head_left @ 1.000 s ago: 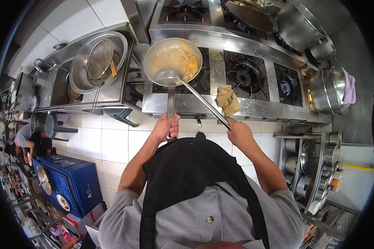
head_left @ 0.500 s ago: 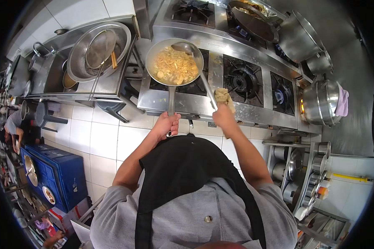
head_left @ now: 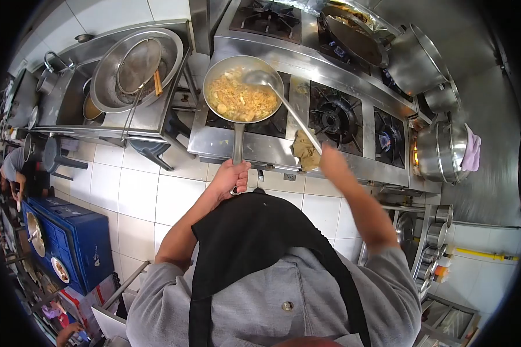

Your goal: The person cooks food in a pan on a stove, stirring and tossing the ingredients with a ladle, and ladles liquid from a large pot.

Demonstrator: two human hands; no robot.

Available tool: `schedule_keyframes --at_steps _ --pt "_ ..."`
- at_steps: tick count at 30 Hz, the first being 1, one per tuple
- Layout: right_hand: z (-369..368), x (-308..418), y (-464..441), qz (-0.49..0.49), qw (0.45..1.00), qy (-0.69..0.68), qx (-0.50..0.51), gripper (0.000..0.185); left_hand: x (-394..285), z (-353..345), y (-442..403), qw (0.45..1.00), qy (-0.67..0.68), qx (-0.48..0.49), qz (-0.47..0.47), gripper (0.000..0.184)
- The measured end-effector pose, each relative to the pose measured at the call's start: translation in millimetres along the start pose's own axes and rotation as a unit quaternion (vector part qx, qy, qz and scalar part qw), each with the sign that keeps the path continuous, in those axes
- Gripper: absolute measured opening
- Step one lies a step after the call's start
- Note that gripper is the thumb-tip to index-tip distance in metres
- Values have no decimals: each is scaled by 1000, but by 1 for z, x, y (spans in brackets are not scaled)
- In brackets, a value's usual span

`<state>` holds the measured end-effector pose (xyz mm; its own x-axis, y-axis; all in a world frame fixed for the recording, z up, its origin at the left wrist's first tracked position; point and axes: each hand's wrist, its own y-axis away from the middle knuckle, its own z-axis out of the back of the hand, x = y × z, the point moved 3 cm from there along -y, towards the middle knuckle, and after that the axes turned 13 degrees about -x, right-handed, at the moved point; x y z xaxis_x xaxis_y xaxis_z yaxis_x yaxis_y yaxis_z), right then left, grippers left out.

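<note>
My left hand (head_left: 231, 176) is closed round the handle of a frying pan (head_left: 238, 136), which sits over the front left burner. Noodle-like food (head_left: 241, 102) with small pieces fills the middle of the pan. A long-handled metal ladle (head_left: 295, 115) is gripped by my right hand (head_left: 333, 163), which is slightly blurred. The ladle's bowl rests over the food at the pan's upper right. Beneath the ladle handle a crumpled brown cloth (head_left: 304, 151) lies on the stove's front edge.
The stove (head_left: 226, 141) has a lit burner (head_left: 386, 139) at right. A wok (head_left: 353, 37) and large pots (head_left: 414, 61) stand behind. At left, a metal basin (head_left: 101, 75) holds a strainer (head_left: 140, 63). A person (head_left: 11, 168) bends at far left beside a blue box (head_left: 87, 243).
The ladle moved from the pan's lower side to its upper right, and its bowl no longer covers the lower food. My right hand moved left, then back right. The view shifted slightly.
</note>
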<state>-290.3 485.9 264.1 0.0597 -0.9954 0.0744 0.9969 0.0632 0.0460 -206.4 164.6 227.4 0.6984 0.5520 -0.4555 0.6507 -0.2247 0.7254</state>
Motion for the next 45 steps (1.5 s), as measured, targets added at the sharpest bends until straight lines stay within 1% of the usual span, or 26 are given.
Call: schedule_keyframes --at_steps 2,3,4,6,7,8,10,12,14,15,16,18,19,21,22,24,27,30,33,36,37,39,40,41,43,45 --pt "-15 7 55 -65 993 -47 88 30 0 -4 -1 1000 6 3 -5 19" --pt "2 23 73 -44 992 -90 74 29 1 -4 -1 1000 5 9 -4 19" --pt "15 27 76 -43 992 -90 75 29 1 -3 -1 1000 1 14 -2 20" --pt "30 31 75 -64 986 -133 76 29 -5 -2 2 1000 1 8 0 20" --pt "31 29 74 -59 988 -139 34 27 -6 -2 5 1000 1 3 8 20" --pt "36 28 76 -62 987 -142 35 27 -8 -3 12 1000 -2 2 11 20" --pt "59 29 70 -68 987 -144 0 27 -21 -5 24 1000 3 -6 10 20" --pt "80 25 75 -60 983 -176 -1 24 -20 -2 25 1000 5 2 15 21" --pt "115 32 82 -93 958 -251 106 22 -20 -1 31 1000 2 12 8 21" --pt "120 28 86 -88 961 -231 121 21 -24 -5 32 1000 0 20 2 21" --pt "127 24 84 -87 962 -233 113 21 -30 -9 33 1000 -5 24 -4 21" --pt "130 25 91 -19 963 -184 195 22 -27 -6 46 999 -38 -7 0 20" --pt "119 23 93 -20 962 -186 200 22 -29 -5 34 999 -50 6 -11 20" --pt "93 20 81 66 987 -106 104 21 -43 -19 26 999 -46 -1 -21 20" --pt "83 20 71 61 987 -110 103 21 -47 -25 22 999 -39 -8 -29 22" --pt "72 23 53 20 997 -62 41 23 -34 -19 17 999 -42 9 -28 21" --pt "56 31 44 13 999 -42 5 24 2 6 31 987 -142 -32 -62 16" --pt "45 27 61 3 999 -43 12 24 2 8 27 988 -143 -25 -52 16" --pt "52 17 89 13 998 -58 20 23 -18 -4 16 992 -119 -20 -35 16" --pt "33 3 80 -5 999 -26 38 21 -26 -8 -2 994 -108 2 -24 17" --pt "24 2 74 -8 999 -27 42 21 -24 -8 -3 993 -115 1 -38 17" --pt "17 8 49 -32 998 -55 -6 21 -16 -4 0 986 -149 -12 -68 17" --pt "17 13 47 -34 998 -56 -7 21 -2 6 10 981 -176 -25 -81 18" --pt "23 21 42 -38 997 -60 -11 21 7 11 17 983 -162 -53 -65 19" --pt "24 24 43 -43 997 -64 -12 22 7 15 12 983 -164 -45 -64 19" --pt "22 20 57 -18 995 -96 -8 22 4 11 12 986 -154 -38 -49 18"
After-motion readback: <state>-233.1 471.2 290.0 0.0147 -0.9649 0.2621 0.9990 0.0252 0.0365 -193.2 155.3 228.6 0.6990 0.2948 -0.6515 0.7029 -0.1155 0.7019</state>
